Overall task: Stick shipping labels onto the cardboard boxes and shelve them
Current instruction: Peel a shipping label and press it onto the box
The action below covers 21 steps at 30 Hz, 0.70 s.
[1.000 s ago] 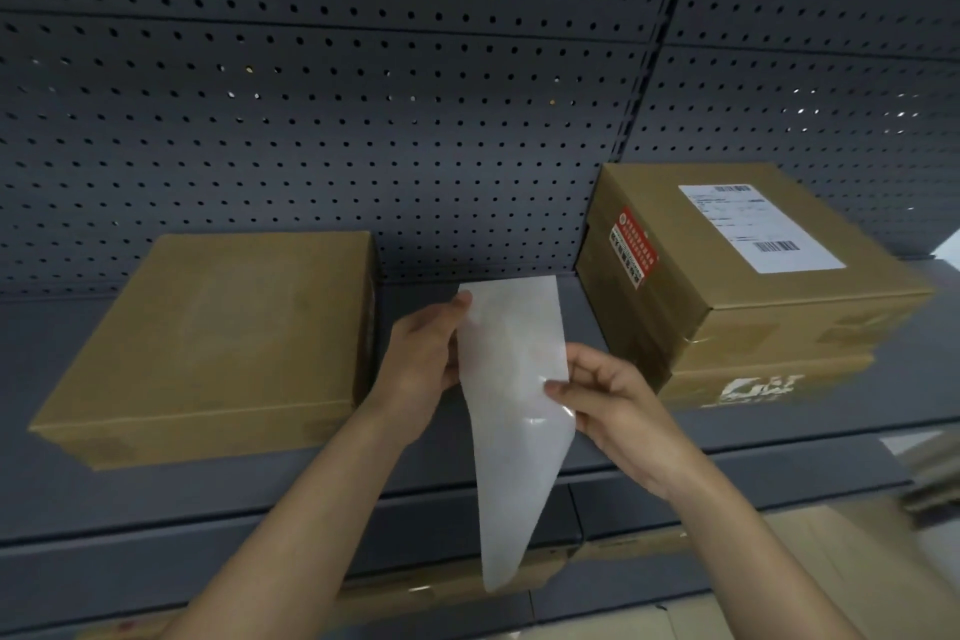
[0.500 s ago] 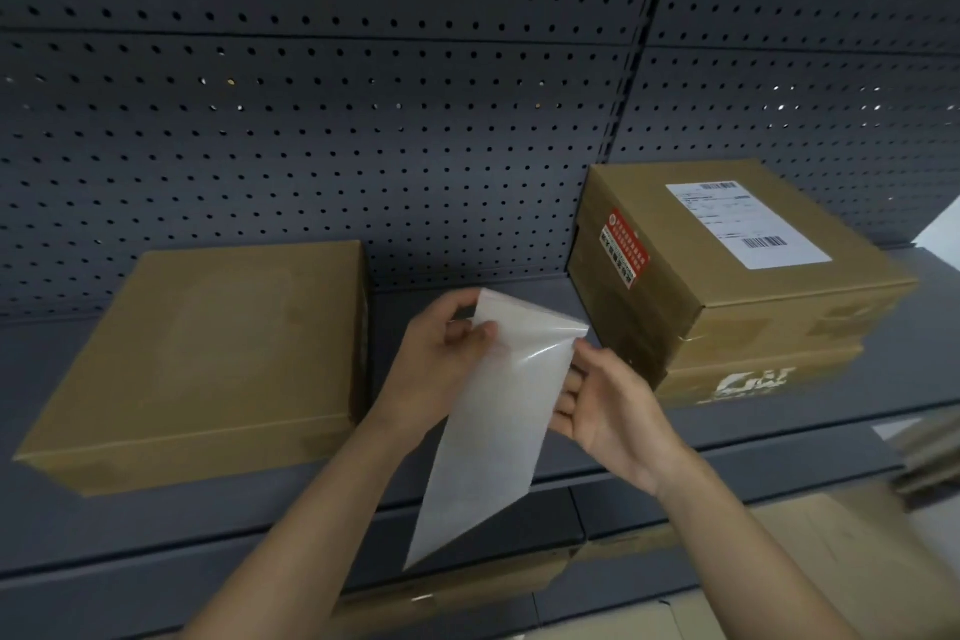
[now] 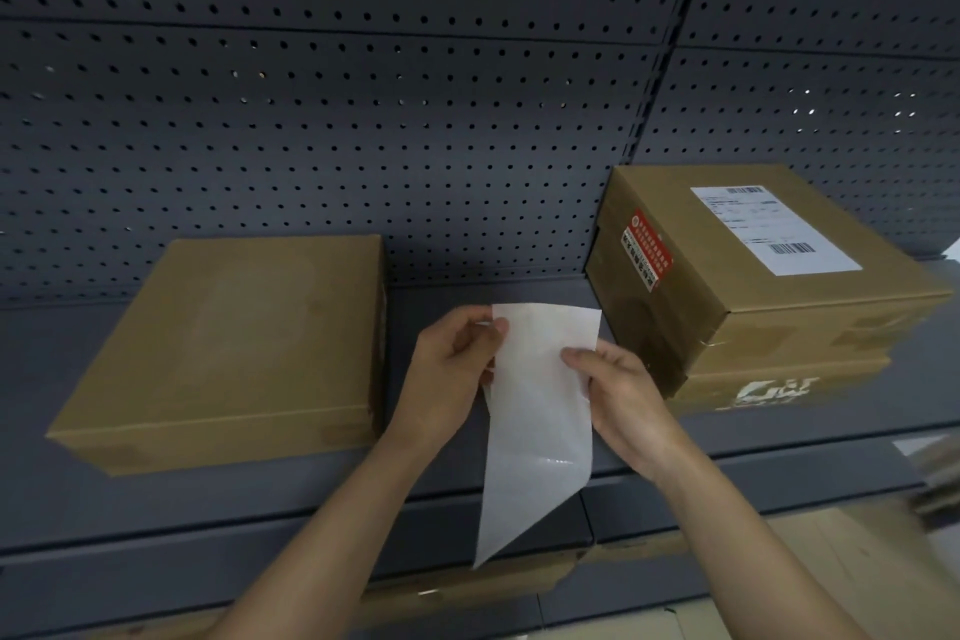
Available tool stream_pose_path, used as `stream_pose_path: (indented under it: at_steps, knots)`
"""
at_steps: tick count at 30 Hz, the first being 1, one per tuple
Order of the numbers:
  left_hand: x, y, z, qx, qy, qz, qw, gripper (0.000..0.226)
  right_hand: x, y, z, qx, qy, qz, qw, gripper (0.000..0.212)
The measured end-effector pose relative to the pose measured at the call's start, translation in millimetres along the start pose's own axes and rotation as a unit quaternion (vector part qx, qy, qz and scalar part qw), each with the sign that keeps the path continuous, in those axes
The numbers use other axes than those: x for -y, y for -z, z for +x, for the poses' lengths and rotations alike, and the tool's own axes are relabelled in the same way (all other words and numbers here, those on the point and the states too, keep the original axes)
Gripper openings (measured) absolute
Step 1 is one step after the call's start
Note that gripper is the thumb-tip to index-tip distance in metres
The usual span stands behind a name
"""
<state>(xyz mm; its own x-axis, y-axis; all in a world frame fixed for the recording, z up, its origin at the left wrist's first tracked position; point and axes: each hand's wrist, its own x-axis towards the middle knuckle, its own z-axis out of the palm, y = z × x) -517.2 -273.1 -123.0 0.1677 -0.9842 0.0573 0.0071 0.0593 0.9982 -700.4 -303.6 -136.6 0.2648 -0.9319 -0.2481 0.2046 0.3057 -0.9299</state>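
Note:
A white label sheet (image 3: 535, 421) hangs upright in front of the dark grey shelf (image 3: 260, 499), its blank side toward me. My left hand (image 3: 447, 374) pinches its upper left corner. My right hand (image 3: 618, 395) grips its right edge, thumb on the front. To the left on the shelf lies a flat plain cardboard box (image 3: 234, 348) with no label on top. To the right stands a stack of two cardboard boxes (image 3: 769, 296); the top one carries a white shipping label (image 3: 769, 229) and a red sticker (image 3: 645, 250).
A dark perforated back panel (image 3: 415, 120) rises behind the shelf. Below the shelf edge, more cardboard (image 3: 467, 587) shows on a lower level. Blurred cardboard (image 3: 935, 478) sits at the far right edge.
The sheet's top edge, curled toward me half a second ago, is flat and upright again. My right thumb has come onto its front, and my view has tilted slightly.

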Motion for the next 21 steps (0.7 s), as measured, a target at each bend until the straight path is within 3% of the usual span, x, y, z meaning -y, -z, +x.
stream_pose_path:
  at_steps: [7, 10, 12, 14, 17, 21]
  knots:
    - [7, -2, 0, -0.04, 0.01, 0.007, 0.999, 0.017, -5, 1, -11, -0.012, -0.003, -0.068, 0.998, 0.02]
    - [9, -2, -4, -0.027, 0.0, 0.02, 0.999, 0.022, -2, 2, -14, -0.104, 0.046, -0.118, 0.986, 0.014]
    - [11, -3, -6, -0.022, -0.004, 0.024, 0.999, 0.02, 2, 3, -16, -0.201, 0.123, -0.174, 0.956, 0.023]
    - [15, -3, -6, -0.019, -0.011, 0.039, 0.999, 0.015, 6, 4, -19, -0.251, 0.228, -0.268, 0.902, 0.03]
    - [19, -5, -7, -0.013, -0.015, 0.061, 0.998, 0.014, 11, -1, -22, -0.18, 0.333, -0.405, 0.832, 0.016]
    - [18, -6, -11, 0.015, -0.044, 0.067, 0.997, 0.011, 11, -12, -16, -0.062, 0.359, -0.482, 0.797, 0.015]
